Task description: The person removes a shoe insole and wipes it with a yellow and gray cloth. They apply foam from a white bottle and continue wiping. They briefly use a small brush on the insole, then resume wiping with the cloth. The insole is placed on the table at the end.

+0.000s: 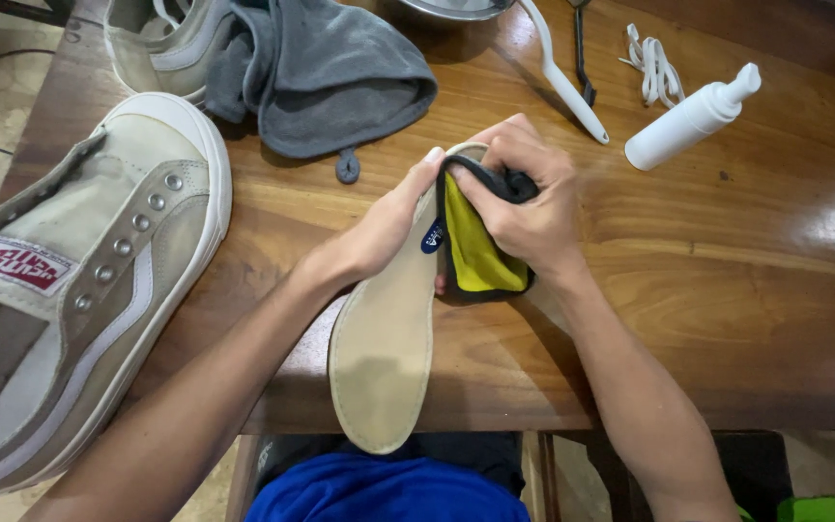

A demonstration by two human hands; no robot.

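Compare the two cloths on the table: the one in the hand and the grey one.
The cloth in the right hand is yellow with a dark edge; the grey cloth is plain grey. The yellow one is bunched in the fingers and pressed on the insole; the grey one lies loose, untouched, against a shoe. The yellow one looks smaller. Both are soft and crumpled.

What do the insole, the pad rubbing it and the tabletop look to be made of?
Insole: beige woven fabric facing, matte, probably over foam; it holds a flat shape while the left hand supports it.
Pad: yellow with a dark edge, soft, likely microfibre or sponge; it bends under the right hand.
Table: varnished wood, with visible grain and glossy reflections.
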